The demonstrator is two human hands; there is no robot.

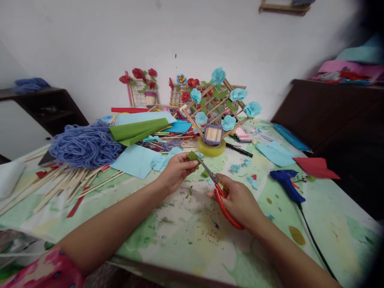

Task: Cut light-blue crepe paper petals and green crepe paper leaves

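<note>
Between the thumb and fingers of my left hand [177, 171] is a small piece of green paper [192, 156]. My right hand [238, 200] grips a pair of red-handled scissors [223, 206]. Their blades reach to the green piece, close to my left fingertips; whether they are closed on it I cannot tell. Just beyond my hands, a diamond-shaped stick lattice with light blue paper flowers [238, 94] stands by a roll of yellow tape [211, 148]. Small green scraps [205, 173] lie on the table below the blades.
A blue glue gun [288, 185] with a black cord lies at the right, near red paper [316, 167]. Purple yarn [87, 145], wooden sticks [64, 186] and folded green paper [139, 130] cover the left. More flower lattices [141, 86] lean by the wall.
</note>
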